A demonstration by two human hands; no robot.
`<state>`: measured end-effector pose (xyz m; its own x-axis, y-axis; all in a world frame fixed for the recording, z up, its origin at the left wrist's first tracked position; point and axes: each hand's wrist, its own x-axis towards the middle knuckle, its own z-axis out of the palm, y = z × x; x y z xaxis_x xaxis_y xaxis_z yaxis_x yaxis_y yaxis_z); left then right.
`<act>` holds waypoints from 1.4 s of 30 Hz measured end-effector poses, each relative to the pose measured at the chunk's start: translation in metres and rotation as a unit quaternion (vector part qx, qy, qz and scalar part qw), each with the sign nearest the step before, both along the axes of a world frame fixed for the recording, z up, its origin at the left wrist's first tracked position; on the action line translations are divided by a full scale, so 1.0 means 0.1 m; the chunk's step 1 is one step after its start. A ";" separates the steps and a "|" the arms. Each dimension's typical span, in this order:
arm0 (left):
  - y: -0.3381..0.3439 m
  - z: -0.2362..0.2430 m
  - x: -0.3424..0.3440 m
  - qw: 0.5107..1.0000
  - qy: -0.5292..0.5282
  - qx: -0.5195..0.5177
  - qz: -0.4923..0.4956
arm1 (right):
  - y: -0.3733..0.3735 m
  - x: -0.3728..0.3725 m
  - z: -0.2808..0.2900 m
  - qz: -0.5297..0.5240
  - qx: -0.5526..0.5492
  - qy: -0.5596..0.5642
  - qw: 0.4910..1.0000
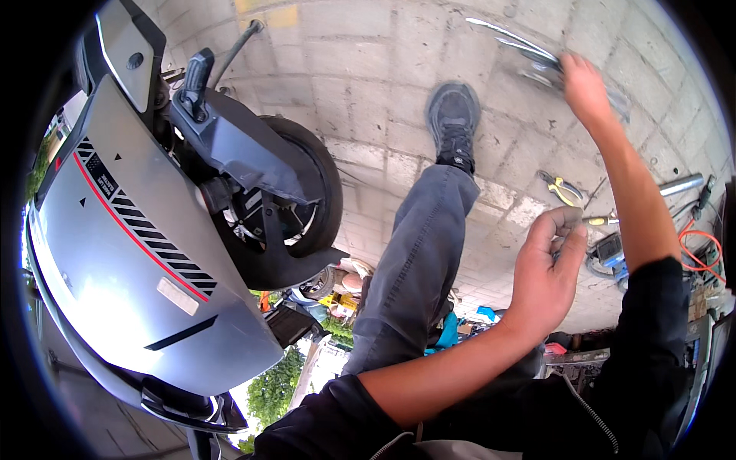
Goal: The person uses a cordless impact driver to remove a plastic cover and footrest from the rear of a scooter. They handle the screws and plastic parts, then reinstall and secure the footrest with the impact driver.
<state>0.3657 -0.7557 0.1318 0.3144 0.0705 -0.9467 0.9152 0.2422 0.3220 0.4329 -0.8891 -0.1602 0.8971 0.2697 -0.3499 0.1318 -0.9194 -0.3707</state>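
My right hand point(584, 86) is closed on a long, thin, shiny metal thing point(521, 47), blurred by motion, over the paving at the upper right. Its exact kind does not show. Closer to me, my left hand point(546, 272) has curled fingers with the thumb drawn toward them; whether anything small sits inside is hidden. Just past its fingertips is a yellow-handled tool point(599, 221), partly behind my right forearm. Yellow-and-black pliers point(561, 186) lie on the paving beyond my left hand.
A silver scooter point(146, 230) with a black wheel point(318, 184) stands on the left. My shoe point(452, 115) rests on the paving point(360, 84). To the right are a metal tube point(681, 185), an orange cable point(701, 234) and a blue-and-black power tool point(611, 249).
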 end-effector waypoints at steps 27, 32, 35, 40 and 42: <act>0.58 0.01 0.97 0.929 0.104 -0.015 0.355 | 2.60 2.38 -0.06 0.074 0.061 0.063 0.993; 0.56 -0.03 0.99 0.933 0.091 -0.024 0.348 | 2.52 2.47 -0.43 0.138 0.007 0.157 0.978; 0.59 -0.01 1.00 0.941 0.088 0.011 0.326 | 2.21 2.18 -0.50 0.135 -0.008 0.029 0.990; 0.62 0.00 0.88 0.952 0.037 0.049 0.300 | 1.94 1.91 -0.28 0.053 -0.044 0.073 0.995; 0.59 -0.03 0.81 0.929 0.017 0.040 0.366 | 1.92 1.85 -0.13 0.012 -0.013 0.152 0.988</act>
